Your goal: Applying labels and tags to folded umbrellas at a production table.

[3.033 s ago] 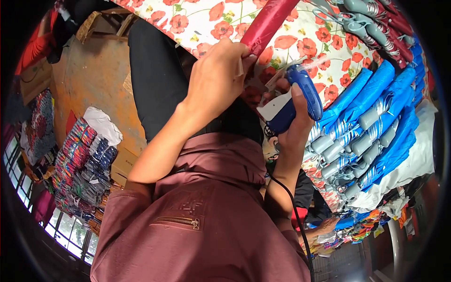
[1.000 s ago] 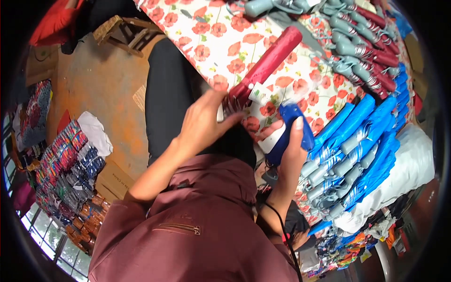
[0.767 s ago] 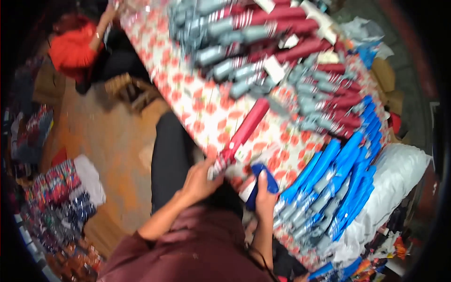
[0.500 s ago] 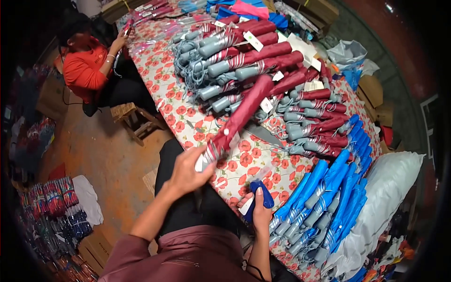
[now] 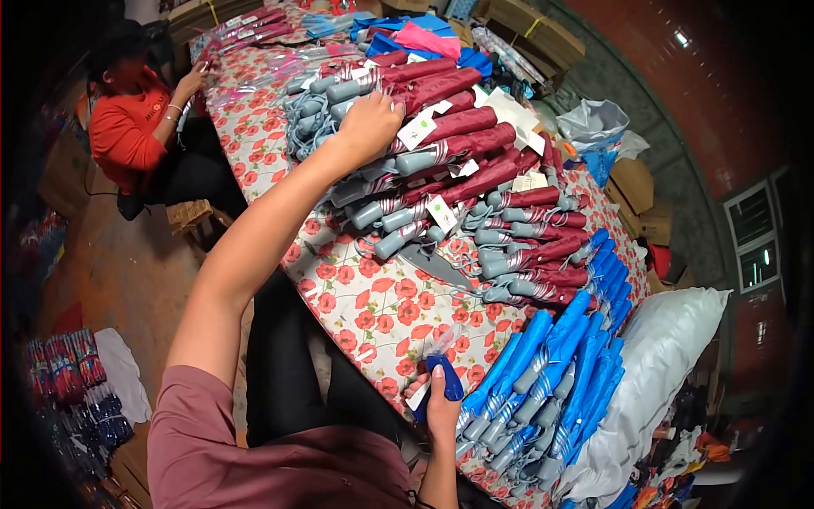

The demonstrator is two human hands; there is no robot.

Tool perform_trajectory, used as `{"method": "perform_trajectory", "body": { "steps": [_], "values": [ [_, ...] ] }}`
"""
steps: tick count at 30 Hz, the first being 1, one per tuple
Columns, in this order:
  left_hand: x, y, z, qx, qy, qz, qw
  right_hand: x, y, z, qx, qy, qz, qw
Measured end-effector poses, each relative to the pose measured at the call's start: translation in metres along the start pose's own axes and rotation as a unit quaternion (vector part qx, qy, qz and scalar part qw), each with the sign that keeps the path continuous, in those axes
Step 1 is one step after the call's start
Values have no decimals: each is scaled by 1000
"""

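Observation:
My left hand point(image 5: 370, 127) reaches over a pile of folded maroon umbrellas with grey handles and cord loops. Its fingers curl around one maroon umbrella point(image 5: 441, 89) near the handle end; the palm hides part of it. White tags point(image 5: 417, 131) hang from several umbrellas. Low over the table edge, my right hand point(image 5: 439, 407) is closed around a dark blue tagging gun point(image 5: 445, 377) with a clear tip. Something white, perhaps labels, shows beside its fingers.
Blue folded umbrellas point(image 5: 543, 382) lie at the right, beside a bulging white sack point(image 5: 670, 373). A flowered cloth point(image 5: 365, 297) covers the table. At the far left a person in red point(image 5: 127, 127) sits handling a thin item. Smaller maroon umbrellas point(image 5: 543, 246) lie mid-right.
My left hand has carried a maroon umbrella from the near table edge up and away onto the pile. The right hand still holds the tagging gun. The whole view has shifted slightly.

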State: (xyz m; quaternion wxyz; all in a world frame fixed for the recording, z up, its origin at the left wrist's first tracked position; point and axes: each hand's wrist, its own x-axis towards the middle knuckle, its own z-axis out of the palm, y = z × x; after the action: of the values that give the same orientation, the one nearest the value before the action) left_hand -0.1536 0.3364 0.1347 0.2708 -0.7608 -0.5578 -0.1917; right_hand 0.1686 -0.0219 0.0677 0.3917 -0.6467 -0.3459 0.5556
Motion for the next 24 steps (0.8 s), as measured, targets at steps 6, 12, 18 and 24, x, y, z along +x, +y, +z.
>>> {"method": "perform_trajectory", "body": {
  "steps": [6, 12, 18, 24],
  "values": [
    [-5, -8, -8, -87, -18, -67, 994, 3, 0, 4, 6, 16, 16, 1000],
    [-55, 6, -27, -227, 132, -180, 948, 4, 2, 10, -10, -4, 18, 1000],
    [-142, 84, -92, -707, 23, -396, 586, 4, -3, 12, -6, 7, 15, 1000],
    [-237, 159, -140, -808, -72, -424, 402, -8, -11, 19, 31, -35, 9, 999]
  ]
}}
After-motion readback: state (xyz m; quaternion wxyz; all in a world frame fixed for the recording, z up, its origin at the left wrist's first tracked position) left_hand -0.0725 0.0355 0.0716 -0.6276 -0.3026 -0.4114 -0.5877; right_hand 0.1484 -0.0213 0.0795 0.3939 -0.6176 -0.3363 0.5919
